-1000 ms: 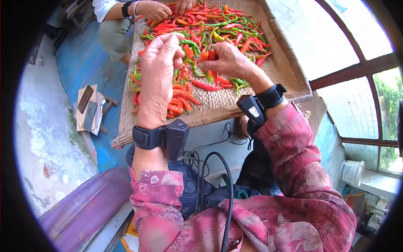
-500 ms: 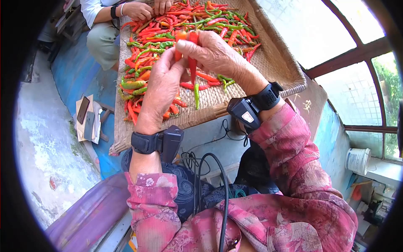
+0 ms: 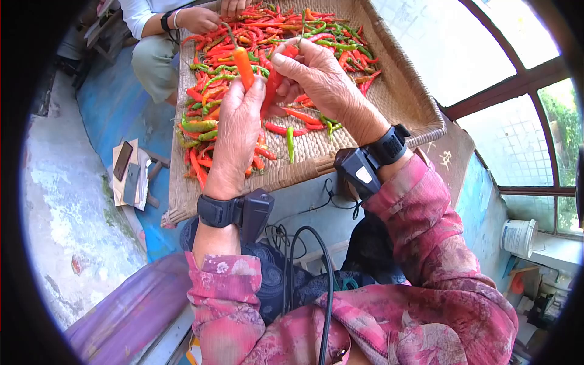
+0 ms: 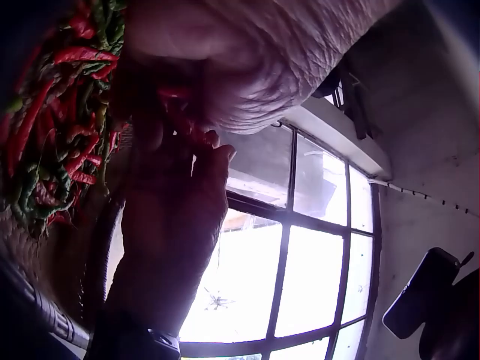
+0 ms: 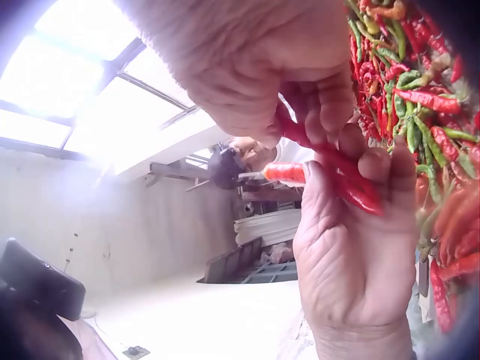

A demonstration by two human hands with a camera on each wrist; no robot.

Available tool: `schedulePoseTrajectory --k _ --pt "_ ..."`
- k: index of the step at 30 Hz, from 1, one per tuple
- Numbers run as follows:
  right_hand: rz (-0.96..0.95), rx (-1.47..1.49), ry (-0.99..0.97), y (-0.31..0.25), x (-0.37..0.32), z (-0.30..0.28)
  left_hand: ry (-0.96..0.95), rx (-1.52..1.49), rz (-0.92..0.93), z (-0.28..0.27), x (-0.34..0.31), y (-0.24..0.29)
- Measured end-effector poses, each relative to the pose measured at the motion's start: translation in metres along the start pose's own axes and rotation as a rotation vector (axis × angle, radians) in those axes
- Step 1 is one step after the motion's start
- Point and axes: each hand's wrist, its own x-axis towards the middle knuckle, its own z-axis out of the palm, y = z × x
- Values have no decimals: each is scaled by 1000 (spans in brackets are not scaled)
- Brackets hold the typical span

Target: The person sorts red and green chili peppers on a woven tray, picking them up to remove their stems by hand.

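In the head view my left hand [image 3: 237, 125] holds an orange chili pepper [image 3: 243, 66] upright, its long stem pointing up beside the thumb. My right hand [image 3: 325, 79] pinches a red chili pepper [image 3: 273, 85] near its stem end. In the right wrist view, this red pepper [image 5: 341, 169] stretches from the right fingers across to the left hand's fingers [image 5: 352, 262]. A single green chili pepper [image 3: 290, 145] lies on the woven tray [image 3: 307, 153] below the hands. Dark shadow hides most of the fingertips in the left wrist view.
Red, green and orange chili peppers [image 3: 213, 85] are spread over the tray. Across it, another person's hands [image 3: 204, 19] are among the peppers. A black cable [image 3: 328, 261] loops over my lap. Two phones [image 3: 123, 161] lie on a low stool at left; a white bucket [image 3: 519, 236] stands at right.
The hands have come together. The orange pepper, earlier in the right hand with the red one, is now in the left. A green pepper has left the right hand and lies on the tray.
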Motion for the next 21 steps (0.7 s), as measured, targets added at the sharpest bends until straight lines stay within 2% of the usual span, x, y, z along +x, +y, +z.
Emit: schedulePoseTrajectory --k 1,2,3,5,7,10,11,13,16,18,21 --pt "-16 -48 38 -2 1 0 -6 -3 7 0 -1 0" --pt "-19 -28 46 -4 1 1 -72 55 -8 -1 -1 0" --pt "-62 -126 72 -5 2 2 -141 113 -23 0 -1 -1" --pt "-45 -144 23 -7 1 0 -161 109 -21 3 -3 -1" --pt "102 -43 -90 -7 2 -6 -104 -126 -92 2 -2 -2" --pt "119 292 -273 -8 -1 -8 -98 -243 -115 -2 -3 5" --pt "93 342 -297 -7 -2 -9 -102 -326 -136 -2 -5 8" --pt "88 386 -295 -6 -2 -8 -111 -306 -145 1 -6 10" --pt "70 180 -154 -8 -4 -5 -37 43 -38 2 -4 0" --pt "85 -15 -82 -9 -3 -6 -13 58 -63 6 -4 0" --pt "19 -68 -46 3 2 -2 -13 92 -67 7 -4 -4"
